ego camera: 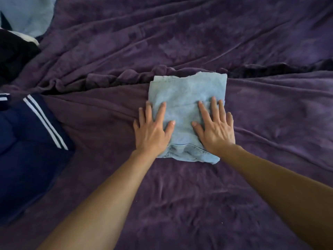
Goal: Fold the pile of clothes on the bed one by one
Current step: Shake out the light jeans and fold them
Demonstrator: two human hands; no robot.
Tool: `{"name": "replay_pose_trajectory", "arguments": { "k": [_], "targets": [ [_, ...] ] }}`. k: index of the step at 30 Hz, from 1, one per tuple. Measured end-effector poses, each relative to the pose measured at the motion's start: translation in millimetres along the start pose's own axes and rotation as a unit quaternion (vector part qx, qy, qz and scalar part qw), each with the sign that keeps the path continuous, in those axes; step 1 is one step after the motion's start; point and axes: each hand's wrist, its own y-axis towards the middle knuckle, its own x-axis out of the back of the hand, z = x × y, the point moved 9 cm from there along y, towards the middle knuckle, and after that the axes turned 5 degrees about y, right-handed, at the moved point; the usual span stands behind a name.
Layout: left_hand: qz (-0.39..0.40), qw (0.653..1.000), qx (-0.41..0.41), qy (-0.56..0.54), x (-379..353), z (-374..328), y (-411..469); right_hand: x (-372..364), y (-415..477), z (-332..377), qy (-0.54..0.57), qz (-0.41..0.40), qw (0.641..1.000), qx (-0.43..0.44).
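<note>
Item: light blue denim garment (187,105), folded to a compact rectangle, lying near the middle of the purple bedspread (270,123), its far edge against a ridge of bunched blanket. Left hand (152,130) flat on the near-left part of the garment, fingers straight and spread, the outer ones overhanging onto the bedspread. Right hand (215,127) flat on the near-right part, fingers straight and slightly fanned; neither hand grips or pinches cloth. Adjacent: navy garment with white stripes (32,141) lying to the left, well apart; dark clothing (14,56) and a pale blue piece (27,15) at the far left corner, seemingly the remaining pile. Risks, as judged: stiff denim may spring open once the palms lift; the soft, wrinkled bedspread may let the stack skew under uneven pressure; the ragged far edge suggests misaligned layers that could slip when the piece is carried off.
</note>
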Motion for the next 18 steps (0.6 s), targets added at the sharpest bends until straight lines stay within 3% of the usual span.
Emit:
{"name": "replay_pose_trajectory", "arguments": {
  "k": [7,9,12,13,16,18],
  "targets": [
    [0.056,0.989,-0.027,0.134,-45,25,17,-58,13,-18,-0.011,0.036,0.999,-0.019],
    [0.004,0.993,-0.04,0.111,-21,10,22,-52,13,-20,-0.002,0.039,0.999,-0.016],
    [-0.15,0.974,-0.148,0.084,27,-31,46,-47,5,-22,0.031,0.033,0.999,-0.023],
    [-0.154,0.968,-0.177,0.092,33,-44,62,-47,0,-22,0.044,0.031,0.998,-0.028],
    [-0.017,0.977,-0.166,0.131,16,-62,119,-49,-17,-29,0.095,0.012,0.992,-0.085],
    [0.023,0.974,-0.163,0.156,1,-64,132,-52,-29,-36,0.137,-0.007,0.979,-0.148]
  ]
}}
